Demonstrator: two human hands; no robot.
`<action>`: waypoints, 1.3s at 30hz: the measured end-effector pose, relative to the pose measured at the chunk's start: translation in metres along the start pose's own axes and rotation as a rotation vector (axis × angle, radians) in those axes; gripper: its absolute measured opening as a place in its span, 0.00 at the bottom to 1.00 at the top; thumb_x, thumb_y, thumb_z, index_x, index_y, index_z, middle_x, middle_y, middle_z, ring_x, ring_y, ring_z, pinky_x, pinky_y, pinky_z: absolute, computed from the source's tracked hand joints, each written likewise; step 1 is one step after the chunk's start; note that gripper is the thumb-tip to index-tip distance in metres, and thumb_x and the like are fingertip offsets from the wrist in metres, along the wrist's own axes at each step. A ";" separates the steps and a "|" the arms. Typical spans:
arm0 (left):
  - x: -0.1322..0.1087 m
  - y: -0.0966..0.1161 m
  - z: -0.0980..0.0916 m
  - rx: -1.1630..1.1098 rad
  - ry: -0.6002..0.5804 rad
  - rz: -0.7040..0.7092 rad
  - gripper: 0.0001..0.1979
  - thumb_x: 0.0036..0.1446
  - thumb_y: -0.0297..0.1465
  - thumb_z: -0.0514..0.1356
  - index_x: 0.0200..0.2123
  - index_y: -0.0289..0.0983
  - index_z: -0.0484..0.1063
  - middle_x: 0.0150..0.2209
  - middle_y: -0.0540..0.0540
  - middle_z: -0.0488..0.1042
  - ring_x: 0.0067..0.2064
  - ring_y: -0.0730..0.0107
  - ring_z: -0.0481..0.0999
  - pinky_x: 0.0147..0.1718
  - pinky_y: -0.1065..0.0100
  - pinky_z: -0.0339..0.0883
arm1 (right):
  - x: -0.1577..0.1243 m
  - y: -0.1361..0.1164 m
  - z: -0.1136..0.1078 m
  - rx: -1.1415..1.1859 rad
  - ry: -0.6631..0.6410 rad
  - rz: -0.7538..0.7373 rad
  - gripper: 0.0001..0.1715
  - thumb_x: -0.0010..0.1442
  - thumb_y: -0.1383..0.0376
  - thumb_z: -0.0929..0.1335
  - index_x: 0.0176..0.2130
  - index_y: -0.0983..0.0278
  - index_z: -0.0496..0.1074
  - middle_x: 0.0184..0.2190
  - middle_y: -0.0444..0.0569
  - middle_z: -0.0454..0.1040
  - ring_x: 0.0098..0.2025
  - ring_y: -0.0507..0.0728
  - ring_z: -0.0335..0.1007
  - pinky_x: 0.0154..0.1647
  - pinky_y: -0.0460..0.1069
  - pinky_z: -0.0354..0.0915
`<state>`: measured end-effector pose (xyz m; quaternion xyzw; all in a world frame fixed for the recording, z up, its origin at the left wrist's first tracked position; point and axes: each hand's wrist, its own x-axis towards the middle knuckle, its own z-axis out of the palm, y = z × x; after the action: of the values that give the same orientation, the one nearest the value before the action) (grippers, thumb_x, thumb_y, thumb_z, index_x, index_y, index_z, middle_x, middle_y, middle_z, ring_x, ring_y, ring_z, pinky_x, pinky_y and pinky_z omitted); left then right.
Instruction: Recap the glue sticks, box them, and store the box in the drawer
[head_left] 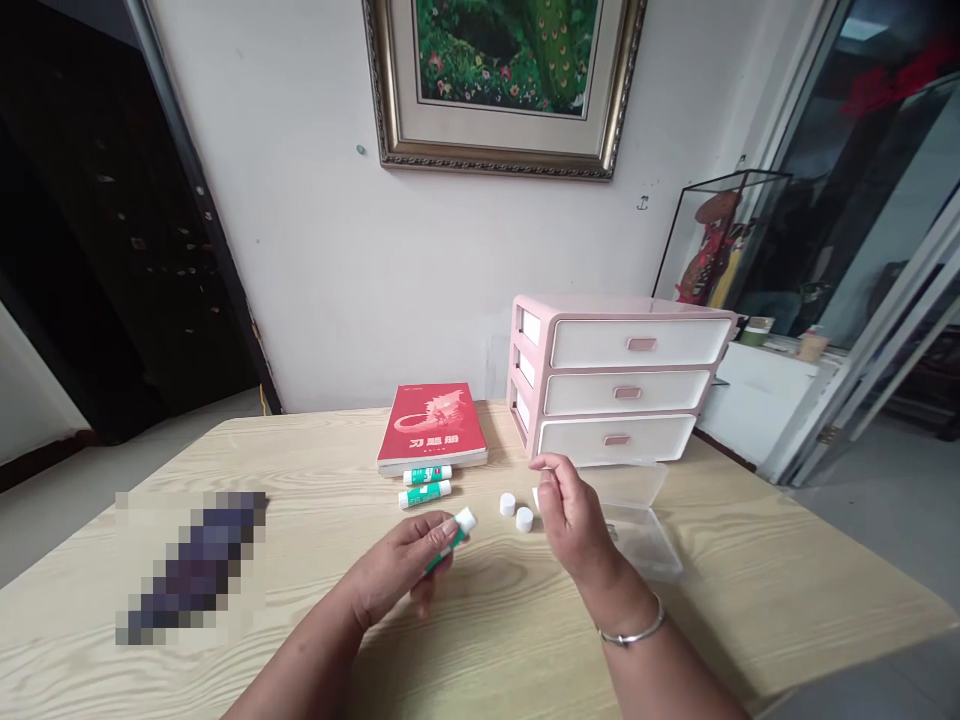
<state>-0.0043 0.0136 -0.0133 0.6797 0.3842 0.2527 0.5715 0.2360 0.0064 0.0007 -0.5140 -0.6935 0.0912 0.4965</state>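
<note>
My left hand (401, 575) is closed around a green and white glue stick (452, 535), its white end pointing up and to the right. My right hand (574, 515) hovers just to the right, fingers pinched together near a small white piece I cannot make out. Two white caps (508, 504) (524, 519) stand on the wooden table (300, 620) between my hands. Two more glue sticks (427, 475) (424, 493) lie side by side in front of a red book (433, 427).
A pink three-drawer organiser (619, 375) stands at the back right, drawers closed. A clear plastic box (637, 515) with its lid open lies in front of it, beside my right hand. A blurred dark object (191, 565) rests at the left. A silver bangle (634, 630) circles my right wrist.
</note>
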 end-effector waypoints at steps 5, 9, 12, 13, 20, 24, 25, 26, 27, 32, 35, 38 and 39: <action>0.008 -0.008 -0.006 0.704 0.367 0.139 0.13 0.62 0.41 0.56 0.44 0.41 0.73 0.42 0.45 0.76 0.41 0.61 0.75 0.40 0.65 0.67 | 0.004 0.005 -0.002 -0.251 -0.275 0.039 0.12 0.68 0.60 0.60 0.48 0.61 0.67 0.37 0.49 0.76 0.39 0.58 0.72 0.39 0.49 0.62; 0.012 -0.016 -0.004 0.964 0.391 0.182 0.09 0.61 0.34 0.57 0.43 0.42 0.74 0.43 0.43 0.76 0.46 0.57 0.75 0.43 0.63 0.66 | -0.006 0.004 -0.002 -0.305 -0.349 -0.004 0.08 0.64 0.67 0.64 0.44 0.59 0.69 0.41 0.47 0.76 0.44 0.56 0.71 0.45 0.49 0.61; 0.016 -0.019 -0.004 1.069 0.422 0.159 0.08 0.60 0.33 0.58 0.42 0.43 0.76 0.42 0.43 0.76 0.47 0.56 0.74 0.45 0.62 0.66 | -0.012 0.007 -0.005 -0.295 -0.410 -0.028 0.12 0.60 0.72 0.66 0.43 0.59 0.69 0.41 0.44 0.75 0.44 0.55 0.70 0.46 0.48 0.60; 0.018 -0.020 -0.005 1.091 0.435 0.153 0.08 0.60 0.33 0.58 0.41 0.43 0.76 0.42 0.43 0.76 0.47 0.56 0.73 0.45 0.61 0.66 | -0.013 0.009 -0.005 -0.296 -0.433 -0.029 0.14 0.58 0.74 0.66 0.42 0.58 0.70 0.41 0.44 0.75 0.44 0.55 0.70 0.46 0.48 0.60; 0.026 -0.019 -0.010 1.170 0.477 0.172 0.08 0.59 0.34 0.61 0.41 0.43 0.79 0.41 0.43 0.76 0.47 0.53 0.72 0.46 0.58 0.65 | -0.014 0.022 0.002 -0.422 -0.484 -0.047 0.18 0.54 0.79 0.63 0.39 0.60 0.70 0.38 0.46 0.71 0.40 0.55 0.68 0.41 0.47 0.58; 0.029 -0.025 -0.013 1.147 0.524 0.187 0.12 0.59 0.34 0.61 0.46 0.43 0.78 0.44 0.42 0.75 0.49 0.53 0.71 0.50 0.57 0.65 | -0.015 0.023 0.004 -0.450 -0.486 -0.035 0.17 0.53 0.79 0.62 0.39 0.61 0.70 0.38 0.46 0.69 0.37 0.54 0.68 0.39 0.47 0.58; 0.029 -0.027 -0.015 1.137 0.541 0.192 0.14 0.59 0.33 0.62 0.48 0.42 0.78 0.45 0.41 0.75 0.50 0.53 0.71 0.51 0.57 0.65 | -0.015 0.022 0.003 -0.452 -0.485 -0.037 0.18 0.53 0.79 0.62 0.39 0.61 0.70 0.38 0.46 0.69 0.36 0.54 0.68 0.39 0.47 0.58; 0.030 -0.029 -0.016 1.129 0.560 0.192 0.15 0.58 0.33 0.62 0.49 0.41 0.77 0.46 0.41 0.75 0.51 0.52 0.71 0.52 0.56 0.65 | -0.015 0.022 0.003 -0.453 -0.483 -0.041 0.18 0.53 0.79 0.62 0.39 0.61 0.70 0.38 0.46 0.68 0.36 0.54 0.68 0.38 0.47 0.58; 0.030 -0.032 -0.018 1.122 0.577 0.190 0.16 0.58 0.32 0.62 0.50 0.41 0.76 0.48 0.40 0.74 0.51 0.52 0.70 0.53 0.56 0.65 | -0.015 0.021 0.003 -0.455 -0.483 -0.045 0.18 0.54 0.79 0.62 0.39 0.62 0.70 0.38 0.46 0.68 0.36 0.54 0.68 0.38 0.46 0.58; 0.030 -0.036 -0.026 1.093 0.629 0.164 0.15 0.59 0.31 0.60 0.50 0.39 0.77 0.47 0.40 0.75 0.52 0.53 0.71 0.54 0.57 0.65 | -0.014 0.021 0.005 -0.443 -0.478 -0.049 0.18 0.54 0.80 0.61 0.40 0.62 0.69 0.38 0.47 0.67 0.36 0.54 0.67 0.39 0.46 0.58; 0.030 -0.034 -0.028 1.097 0.633 0.136 0.14 0.60 0.29 0.58 0.48 0.39 0.77 0.46 0.40 0.75 0.50 0.55 0.72 0.53 0.59 0.65 | -0.013 0.022 0.009 -0.449 -0.463 -0.039 0.18 0.53 0.80 0.62 0.39 0.62 0.69 0.38 0.47 0.67 0.37 0.54 0.67 0.39 0.47 0.58; 0.032 -0.034 -0.030 1.101 0.634 0.107 0.15 0.59 0.28 0.58 0.48 0.38 0.78 0.46 0.40 0.75 0.50 0.55 0.72 0.53 0.60 0.65 | -0.013 0.023 0.012 -0.461 -0.458 -0.023 0.17 0.52 0.80 0.63 0.38 0.62 0.69 0.38 0.46 0.68 0.37 0.54 0.67 0.39 0.47 0.58; 0.033 -0.035 -0.031 1.098 0.641 0.092 0.15 0.59 0.28 0.58 0.48 0.38 0.78 0.46 0.40 0.75 0.50 0.55 0.72 0.52 0.60 0.65 | -0.013 0.023 0.013 -0.462 -0.454 -0.019 0.16 0.52 0.79 0.64 0.38 0.62 0.69 0.38 0.46 0.68 0.37 0.54 0.67 0.39 0.47 0.58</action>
<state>-0.0172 0.0602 -0.0434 0.7801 0.5800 0.2343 -0.0148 0.2400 0.0116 -0.0276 -0.5732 -0.7936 0.0394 0.2002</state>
